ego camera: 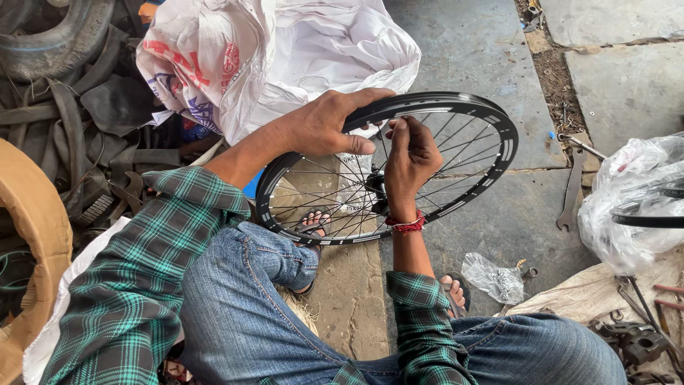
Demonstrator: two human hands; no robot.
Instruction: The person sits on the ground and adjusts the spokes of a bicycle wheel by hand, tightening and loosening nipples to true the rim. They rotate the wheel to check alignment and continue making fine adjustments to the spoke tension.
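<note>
A black bicycle wheel (pixel 491 128) with thin spokes and a dark hub (pixel 376 187) stands tilted on the stone floor between my knees. My left hand (pixel 324 125) grips the top of the rim, fingers curled over it. My right hand (pixel 412 160) is inside the wheel, fingertips pinched on a spoke near the rim's upper part; a red thread is tied around that wrist. Both arms wear green plaid sleeves, and my legs are in blue jeans, with sandalled feet under the wheel.
A large white printed sack (pixel 285 57) lies behind the wheel. Old tyres and rubber tubes (pixel 64 85) pile at the left. A spanner (pixel 572 196) lies on the floor at the right, next to a clear plastic bag over another rim (pixel 634 207). A small plastic bag (pixel 495 278) lies near my right foot.
</note>
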